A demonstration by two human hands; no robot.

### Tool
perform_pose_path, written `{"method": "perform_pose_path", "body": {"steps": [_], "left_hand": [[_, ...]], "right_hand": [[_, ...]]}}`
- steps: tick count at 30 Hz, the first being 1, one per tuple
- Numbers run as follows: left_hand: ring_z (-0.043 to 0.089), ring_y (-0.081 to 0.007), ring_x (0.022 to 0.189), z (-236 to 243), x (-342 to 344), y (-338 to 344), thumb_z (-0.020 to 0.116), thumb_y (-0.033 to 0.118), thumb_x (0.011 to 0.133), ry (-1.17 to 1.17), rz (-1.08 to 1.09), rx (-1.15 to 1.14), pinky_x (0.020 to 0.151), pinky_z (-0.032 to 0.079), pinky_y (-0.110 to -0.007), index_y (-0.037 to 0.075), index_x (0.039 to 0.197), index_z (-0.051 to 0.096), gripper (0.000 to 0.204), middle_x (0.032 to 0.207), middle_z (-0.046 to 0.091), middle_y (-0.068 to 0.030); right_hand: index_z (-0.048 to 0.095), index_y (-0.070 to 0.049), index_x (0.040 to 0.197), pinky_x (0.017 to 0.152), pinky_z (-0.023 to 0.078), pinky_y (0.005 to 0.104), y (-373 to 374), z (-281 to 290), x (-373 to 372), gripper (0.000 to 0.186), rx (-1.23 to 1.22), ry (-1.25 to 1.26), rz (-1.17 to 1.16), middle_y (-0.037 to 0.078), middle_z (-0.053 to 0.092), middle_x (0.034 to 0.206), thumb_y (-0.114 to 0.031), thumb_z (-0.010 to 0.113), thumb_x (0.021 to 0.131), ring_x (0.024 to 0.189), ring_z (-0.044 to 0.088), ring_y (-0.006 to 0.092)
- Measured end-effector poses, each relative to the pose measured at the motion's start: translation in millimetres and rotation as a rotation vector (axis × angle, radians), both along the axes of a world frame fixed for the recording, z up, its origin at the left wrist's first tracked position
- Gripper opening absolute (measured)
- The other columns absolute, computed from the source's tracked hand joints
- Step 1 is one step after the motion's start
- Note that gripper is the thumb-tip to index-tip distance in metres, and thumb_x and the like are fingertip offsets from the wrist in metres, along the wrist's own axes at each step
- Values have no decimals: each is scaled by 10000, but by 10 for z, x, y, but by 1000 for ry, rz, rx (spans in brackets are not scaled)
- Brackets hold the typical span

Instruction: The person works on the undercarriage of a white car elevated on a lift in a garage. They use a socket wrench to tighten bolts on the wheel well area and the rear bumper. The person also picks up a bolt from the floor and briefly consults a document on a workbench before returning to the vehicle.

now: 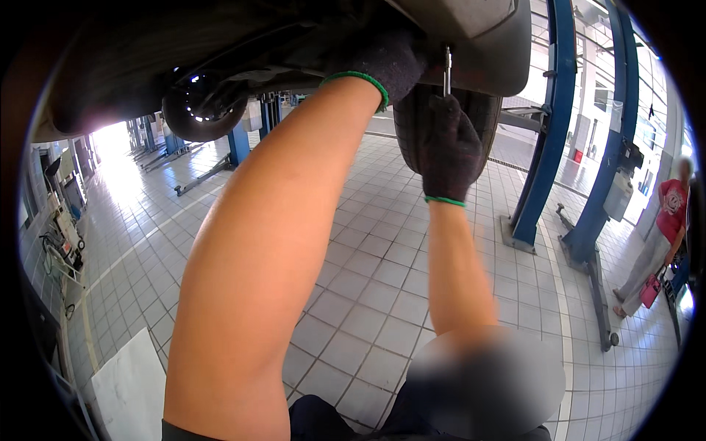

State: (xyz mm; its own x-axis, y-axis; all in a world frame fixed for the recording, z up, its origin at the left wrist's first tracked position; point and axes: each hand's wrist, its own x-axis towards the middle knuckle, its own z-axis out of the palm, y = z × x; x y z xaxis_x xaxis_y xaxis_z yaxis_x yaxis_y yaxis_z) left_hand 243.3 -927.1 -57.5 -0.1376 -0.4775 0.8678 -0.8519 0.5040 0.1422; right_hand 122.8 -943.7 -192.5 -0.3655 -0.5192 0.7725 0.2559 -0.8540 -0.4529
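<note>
My left hand point(388, 65), in a dark knit glove with a green cuff, reaches up against the dark underside of a raised car point(316, 44). Its fingers are lost in the shadow there. To its right, my right hand point(450, 151) wears a matching glove and is closed round the lower end of a slim silver metal tool point(447, 70). The tool stands nearly upright, its top end close to the car's lower edge trim; its exact kind cannot be made out. Behind the right hand is a black tyre point(412, 125).
Blue lift posts point(548, 147) rise at the right, with a lift arm point(599, 309) low over the tiled floor point(360, 294). A person in a red shirt point(671, 209) stands far right. Another wheel point(202, 114) hangs at the left. Equipment point(62, 235) lines the left wall.
</note>
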Motion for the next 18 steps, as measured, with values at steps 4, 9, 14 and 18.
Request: {"method": "perform_pose_path", "body": {"steps": [4,9,14,18], "left_hand": [[638,-385,1244,29,-20,195,685,401,925,-26,41,110,1043,525,-464,112,1378,634,540,1388,641,-201],[629,-387,1252,39,68,-34,665,338,924,-49,26,17,1049,520,-461,116,1369,637,498,1421,620,-196],[629,-384,1237,-2,102,-217,627,289,935,-69,0,-65,1044,518,-481,132,1362,643,455,1412,620,-193],[642,-389,1202,18,67,-23,612,292,933,-38,-20,-6,1027,526,-488,136,1343,657,441,1344,654,-198]], "right_hand": [[698,-44,1225,751,511,262,20,-73,111,408,54,-102,114,71,739,1029,-395,568,1062,819,661,148],[674,-108,1255,369,309,209,-18,-158,-190,486,-138,-141,1494,67,720,1121,-507,491,1045,609,520,80],[674,-48,1329,682,529,237,-55,-140,-176,441,-31,79,263,83,750,1088,-386,615,1051,800,659,107],[700,-19,1318,915,539,313,144,-81,92,464,-1,-79,-267,82,761,1108,-391,656,1043,969,679,148]]}}
